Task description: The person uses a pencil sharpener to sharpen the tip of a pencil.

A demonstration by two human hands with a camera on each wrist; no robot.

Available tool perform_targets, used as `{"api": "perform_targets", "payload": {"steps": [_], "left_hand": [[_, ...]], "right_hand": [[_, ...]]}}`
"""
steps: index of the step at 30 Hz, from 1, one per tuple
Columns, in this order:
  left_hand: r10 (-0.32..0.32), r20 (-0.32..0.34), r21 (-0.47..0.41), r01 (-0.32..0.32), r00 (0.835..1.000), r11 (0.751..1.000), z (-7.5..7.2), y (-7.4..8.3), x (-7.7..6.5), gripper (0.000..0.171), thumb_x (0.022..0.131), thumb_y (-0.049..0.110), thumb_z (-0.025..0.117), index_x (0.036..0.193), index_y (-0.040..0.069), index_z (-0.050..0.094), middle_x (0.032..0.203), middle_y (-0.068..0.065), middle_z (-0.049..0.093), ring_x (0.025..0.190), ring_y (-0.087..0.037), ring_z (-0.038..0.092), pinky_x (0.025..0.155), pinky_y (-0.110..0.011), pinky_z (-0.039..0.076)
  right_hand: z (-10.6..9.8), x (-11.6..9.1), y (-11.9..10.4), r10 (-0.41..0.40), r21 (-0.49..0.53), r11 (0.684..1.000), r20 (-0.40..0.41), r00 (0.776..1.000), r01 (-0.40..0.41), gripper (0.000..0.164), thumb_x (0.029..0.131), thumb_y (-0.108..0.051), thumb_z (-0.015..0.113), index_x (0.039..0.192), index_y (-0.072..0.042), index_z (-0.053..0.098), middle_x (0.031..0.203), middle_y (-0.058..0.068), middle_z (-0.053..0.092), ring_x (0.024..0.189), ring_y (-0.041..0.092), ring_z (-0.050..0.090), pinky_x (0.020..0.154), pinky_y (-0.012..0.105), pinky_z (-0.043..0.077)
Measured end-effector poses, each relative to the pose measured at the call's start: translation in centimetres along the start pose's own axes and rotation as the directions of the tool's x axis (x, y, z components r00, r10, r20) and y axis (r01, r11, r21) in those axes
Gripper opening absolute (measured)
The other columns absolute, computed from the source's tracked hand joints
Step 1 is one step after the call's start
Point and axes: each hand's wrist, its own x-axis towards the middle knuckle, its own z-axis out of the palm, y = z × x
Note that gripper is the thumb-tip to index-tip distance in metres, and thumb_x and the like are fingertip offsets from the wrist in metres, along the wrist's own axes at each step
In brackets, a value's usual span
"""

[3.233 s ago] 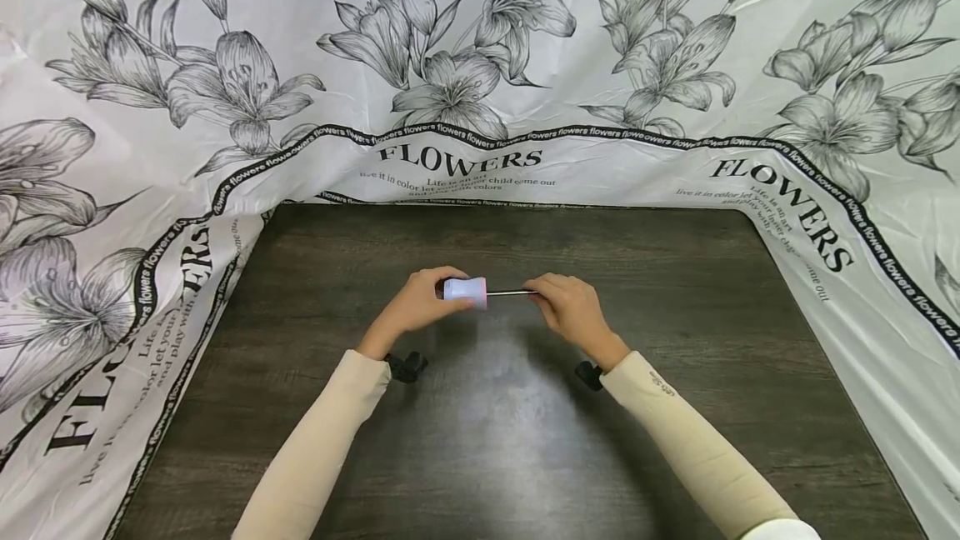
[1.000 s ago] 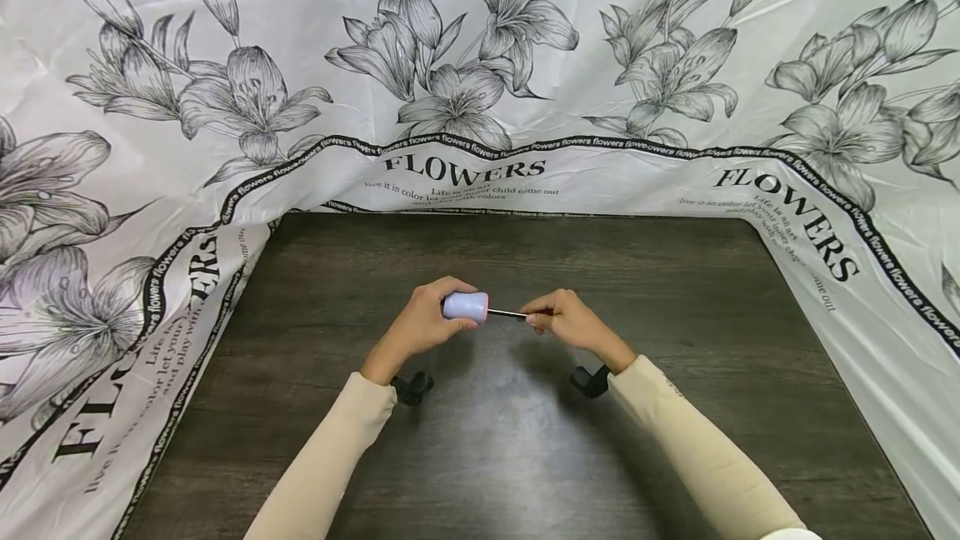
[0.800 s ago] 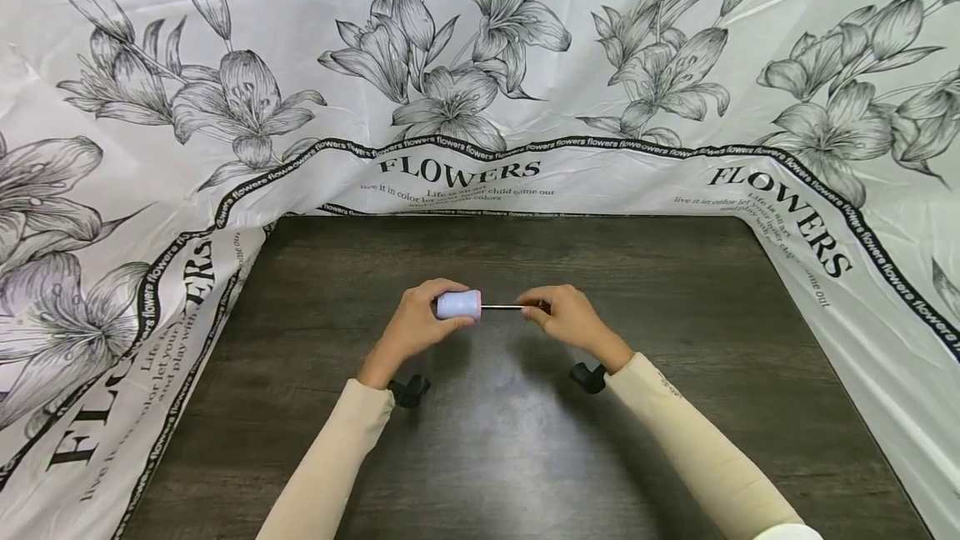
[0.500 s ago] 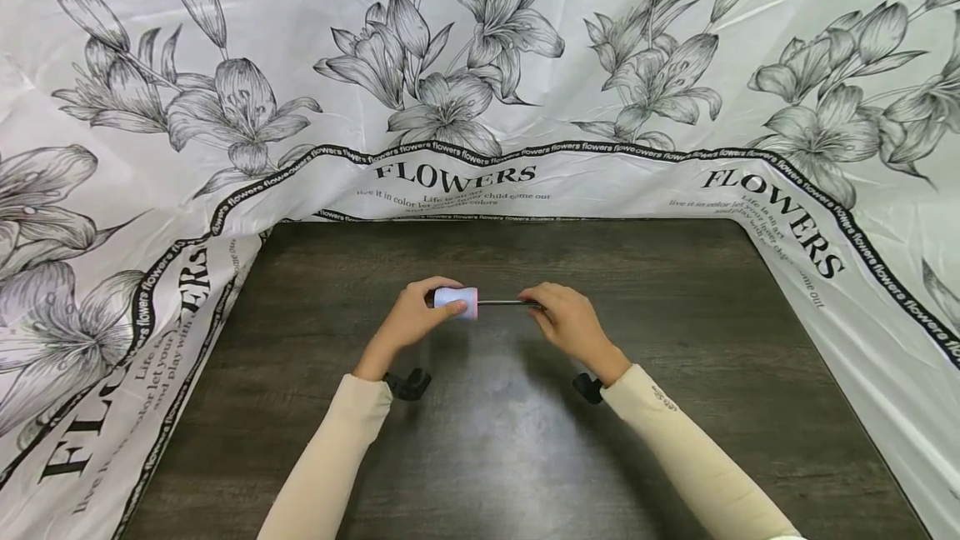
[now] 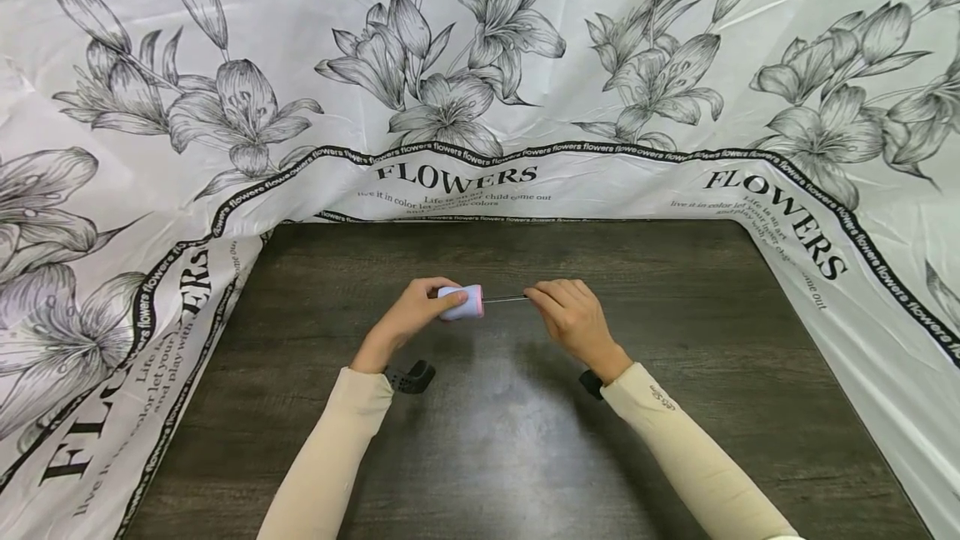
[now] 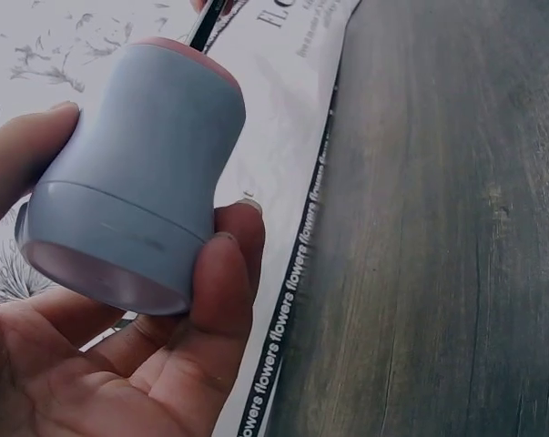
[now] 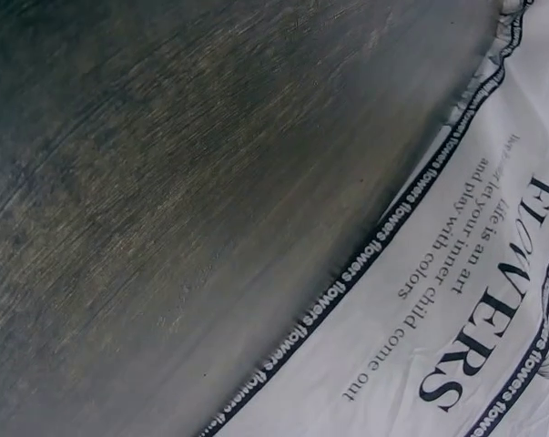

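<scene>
A lavender pencil sharpener (image 5: 463, 303) with a pink end is held above the table in my left hand (image 5: 408, 315). In the left wrist view the sharpener (image 6: 151, 164) sits between the thumb and curled fingers, its pink end pointing away. A thin dark pencil (image 5: 507, 299) runs into that end. Its far end is pinched by the fingertips of my right hand (image 5: 576, 317), back of the hand upward. The pencil's tip is hidden inside the sharpener. Neither hand appears in the right wrist view.
Beneath the hands lies a dark wood-grain table (image 5: 510, 457). White cloth (image 5: 465, 40) with flower drawings and lettering hangs behind it and along both sides. A black wrist strap (image 5: 412, 377) shows at the left cuff, and another dark one (image 5: 591, 383) at the right.
The right hand has rolled back and forth around the pencil, its thumb now turned under. Since half a second ago the pencil's right end has tilted up slightly. The left hand keeps its hold.
</scene>
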Motion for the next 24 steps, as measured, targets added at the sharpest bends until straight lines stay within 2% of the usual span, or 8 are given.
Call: {"api": "perform_targets", "payload": {"steps": [8,11,14,16,17,21,22,24], "left_hand": [[0.051,0.000,0.013,-0.051,0.999,0.999,0.1,0.0,0.1,0.038,0.091,0.018,0.066,0.120,-0.006,0.060,0.099,-0.015,0.062,0.079,-0.015,0.056,0.072,-0.033,0.051],[0.081,-0.029,0.058,-0.080,0.996,0.995,0.3,-0.1,0.1,0.037,0.089,0.015,0.068,0.120,-0.004,0.060,0.104,-0.020,0.061,0.080,-0.017,0.055,0.070,-0.032,0.049],[0.100,-0.069,0.143,-0.090,0.993,0.986,0.8,-0.3,0.0,0.037,0.086,0.014,0.071,0.120,0.001,0.062,0.107,-0.020,0.061,0.083,-0.021,0.057,0.068,-0.030,0.048],[0.129,-0.091,0.221,-0.106,0.987,0.969,1.1,-0.4,0.0,0.037,0.084,0.013,0.073,0.118,0.005,0.062,0.109,-0.018,0.061,0.085,-0.023,0.057,0.069,-0.031,0.048],[0.154,-0.098,0.259,-0.125,0.983,0.958,1.2,-0.5,-0.1,0.037,0.083,0.013,0.074,0.118,0.006,0.062,0.110,-0.018,0.062,0.086,-0.024,0.058,0.070,-0.032,0.049],[0.243,-0.108,0.335,-0.195,0.964,0.922,1.7,-0.9,-0.2,0.040,0.080,0.010,0.077,0.116,0.007,0.061,0.114,-0.016,0.060,0.090,-0.027,0.060,0.073,-0.036,0.050],[0.248,-0.111,0.339,-0.198,0.962,0.920,1.7,-1.0,-0.3,0.041,0.080,0.010,0.077,0.117,0.007,0.060,0.115,-0.016,0.060,0.090,-0.028,0.060,0.074,-0.037,0.051],[0.233,-0.121,0.325,-0.184,0.965,0.928,1.7,-1.2,-0.6,0.041,0.081,0.013,0.077,0.118,0.008,0.060,0.115,-0.016,0.060,0.090,-0.027,0.060,0.073,-0.036,0.051]], "right_hand": [[0.1,0.0,0.3,-0.055,0.007,0.998,-0.037,0.998,0.055,0.026,0.100,-0.012,0.049,0.100,-0.005,0.073,0.091,0.007,0.070,0.077,0.020,0.064,0.062,0.030,0.047],[0.1,-0.2,0.3,-0.040,0.069,0.997,0.014,0.999,0.039,0.023,0.099,-0.006,0.050,0.101,-0.004,0.073,0.090,0.007,0.070,0.072,0.019,0.063,0.057,0.028,0.045],[0.0,-0.3,0.3,0.024,0.186,0.981,0.126,0.992,-0.047,0.017,0.091,0.001,0.059,0.100,-0.002,0.073,0.086,0.007,0.071,0.066,0.017,0.063,0.053,0.026,0.046],[-0.1,-0.3,0.3,0.089,0.283,0.946,0.244,0.966,-0.158,0.017,0.087,0.004,0.064,0.101,0.000,0.073,0.084,0.008,0.072,0.061,0.015,0.062,0.051,0.025,0.046],[-0.2,-0.2,0.2,0.126,0.331,0.915,0.311,0.942,-0.231,0.017,0.086,0.004,0.065,0.101,0.001,0.073,0.083,0.009,0.072,0.060,0.015,0.062,0.051,0.024,0.046],[-0.6,0.0,0.2,0.234,0.415,0.746,0.569,0.788,-0.521,0.019,0.091,-0.001,0.061,0.107,0.003,0.071,0.084,0.012,0.073,0.053,0.008,0.056,0.048,0.021,0.040],[-0.7,0.2,0.2,0.241,0.406,0.734,0.593,0.768,-0.544,0.019,0.091,-0.002,0.061,0.107,0.003,0.071,0.084,0.011,0.073,0.054,0.006,0.057,0.048,0.021,0.039],[-0.8,0.5,0.3,0.245,0.377,0.753,0.599,0.762,-0.538,0.019,0.091,-0.004,0.062,0.107,-0.001,0.071,0.087,0.010,0.073,0.048,0.000,0.046,0.046,0.020,0.033]]}}
